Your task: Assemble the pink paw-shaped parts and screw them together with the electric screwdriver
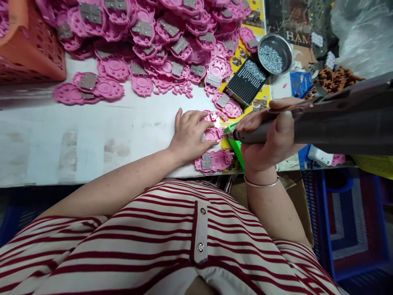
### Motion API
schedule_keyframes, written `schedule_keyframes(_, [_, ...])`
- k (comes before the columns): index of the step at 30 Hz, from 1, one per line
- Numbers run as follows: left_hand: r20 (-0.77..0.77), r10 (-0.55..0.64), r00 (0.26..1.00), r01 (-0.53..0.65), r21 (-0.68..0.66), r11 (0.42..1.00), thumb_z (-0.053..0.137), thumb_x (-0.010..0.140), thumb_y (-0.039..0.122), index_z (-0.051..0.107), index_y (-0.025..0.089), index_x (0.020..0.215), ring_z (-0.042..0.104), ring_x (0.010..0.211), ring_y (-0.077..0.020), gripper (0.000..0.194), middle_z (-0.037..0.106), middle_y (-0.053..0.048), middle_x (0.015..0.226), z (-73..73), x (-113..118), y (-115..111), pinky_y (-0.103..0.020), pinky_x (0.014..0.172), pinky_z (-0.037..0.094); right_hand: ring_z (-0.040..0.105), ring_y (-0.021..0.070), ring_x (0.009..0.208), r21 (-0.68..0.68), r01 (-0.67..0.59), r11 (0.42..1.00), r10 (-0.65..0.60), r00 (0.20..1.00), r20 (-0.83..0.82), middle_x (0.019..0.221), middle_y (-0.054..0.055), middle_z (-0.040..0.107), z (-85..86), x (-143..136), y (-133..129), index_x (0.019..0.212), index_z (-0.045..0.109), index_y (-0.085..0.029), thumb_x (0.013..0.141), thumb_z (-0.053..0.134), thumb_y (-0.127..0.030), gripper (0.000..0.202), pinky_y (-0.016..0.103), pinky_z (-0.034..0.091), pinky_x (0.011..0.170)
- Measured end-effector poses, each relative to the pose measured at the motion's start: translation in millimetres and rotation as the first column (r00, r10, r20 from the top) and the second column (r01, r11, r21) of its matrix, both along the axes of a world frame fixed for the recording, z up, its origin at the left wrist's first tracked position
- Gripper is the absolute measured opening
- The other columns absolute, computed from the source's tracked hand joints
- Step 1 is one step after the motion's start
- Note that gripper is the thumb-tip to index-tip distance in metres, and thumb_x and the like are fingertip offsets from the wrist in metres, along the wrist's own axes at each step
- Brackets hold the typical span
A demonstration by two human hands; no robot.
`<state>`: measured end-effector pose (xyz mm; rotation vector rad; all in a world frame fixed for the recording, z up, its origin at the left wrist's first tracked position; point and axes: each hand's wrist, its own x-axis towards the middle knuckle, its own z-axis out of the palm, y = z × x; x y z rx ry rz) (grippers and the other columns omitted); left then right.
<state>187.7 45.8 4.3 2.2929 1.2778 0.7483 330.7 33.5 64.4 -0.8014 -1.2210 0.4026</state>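
My left hand (190,135) rests on the table with its fingers and thumb around a pink plastic housing (214,134), holding it down. In my right hand (272,141) is a dark electric screwdriver (331,121), its tip pointing left at the right end of that housing. Whether the tip touches a screw is too small to tell. A bright green piece (238,152) lies under the tip, partly hidden by my right hand. Another pink housing with a grey metal plate (206,161) lies nearer to me.
A large heap of pink housings (172,49) covers the back, beside an orange basket (33,53). At the back right stand a metal bowl of screws (284,49) and a black perforated tray (242,84). Brown pieces (336,80) and clear plastic (365,37) lie farther right.
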Motion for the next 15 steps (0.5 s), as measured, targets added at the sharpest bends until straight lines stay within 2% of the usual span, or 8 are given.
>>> schedule_keyframes(4, [-0.015,-0.038,0.999,0.038,-0.017,0.999,0.071,0.082,0.049,0.073,0.023,0.094,0.049,0.12,-0.03,0.028,0.064,-0.007,0.12,0.4,0.9,1.8,-0.057,0.117,0.024,0.051,0.0125,0.05,-0.094,0.085,0.992,-0.08,0.995,0.061,0.059,-0.005,0.041,-10.0,2.4,3.6,0.106,0.056,-0.031,0.094,0.049,-0.055,0.028,0.032,0.049,0.06])
schedule_keyframes(9, [0.001,-0.064,0.998,0.064,0.029,0.998,0.071,0.082,0.048,0.074,0.023,0.091,0.051,0.111,-0.0281,0.026,0.065,-0.007,0.112,0.0,0.6,5.5,-0.048,0.105,0.039,0.049,0.0127,0.049,-0.115,0.121,0.986,-0.108,0.987,0.118,0.057,-0.006,0.039,-16.1,5.8,10.9,0.104,0.054,-0.029,0.093,0.046,-0.061,0.035,0.033,0.05,0.06])
schedule_keyframes(12, [0.007,-0.072,0.997,0.072,0.048,0.996,0.07,0.083,0.047,0.075,0.022,0.091,0.051,0.111,-0.0288,0.027,0.066,-0.008,0.11,-0.9,0.1,6.3,-0.047,0.102,0.041,0.051,0.014,0.052,-0.167,0.144,0.975,-0.121,0.982,0.143,0.056,-0.005,0.042,-19.7,5.6,15.1,0.103,0.055,-0.028,0.092,0.045,-0.064,0.039,0.038,0.054,0.067])
schedule_keyframes(15, [0.001,-0.092,0.996,0.091,0.048,0.995,0.07,0.083,0.047,0.075,0.021,0.094,0.05,0.111,-0.0298,0.029,0.066,-0.008,0.109,-0.9,-0.6,6.5,-0.048,0.101,0.04,0.05,0.0133,0.05,-0.248,0.145,0.958,-0.109,0.982,0.153,0.059,-0.004,0.046,-21.7,3.6,19.0,0.098,0.055,-0.028,0.086,0.046,-0.073,0.048,0.036,0.054,0.059])
